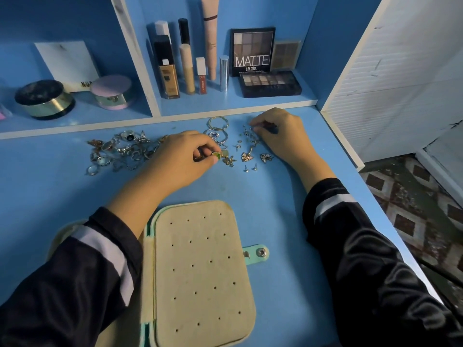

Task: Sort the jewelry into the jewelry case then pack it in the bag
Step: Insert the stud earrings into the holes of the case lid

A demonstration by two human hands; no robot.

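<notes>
Fingers of left hand pinch green-stone piece; right hand curled over studs, grip unclear; bare desk beyond jewelry case.

Head-worn wide view, facing forward and down, close over blue desk

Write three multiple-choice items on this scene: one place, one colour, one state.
1. Where does the jewelry case lie? A on the shelf; B on the desk, nearer the person than the loose jewelry; C on the floor.
2. What colour is the stone that the left hand pinches? A red; B green; C white.
3. The case is: A open, its holed panel bare; B snapped shut; C open, panel full of earrings.
Key: 1 B, it lies on the blue top, closest to the camera; 2 B, green shows in the pinch; 3 A, the holes hold nothing.
</notes>
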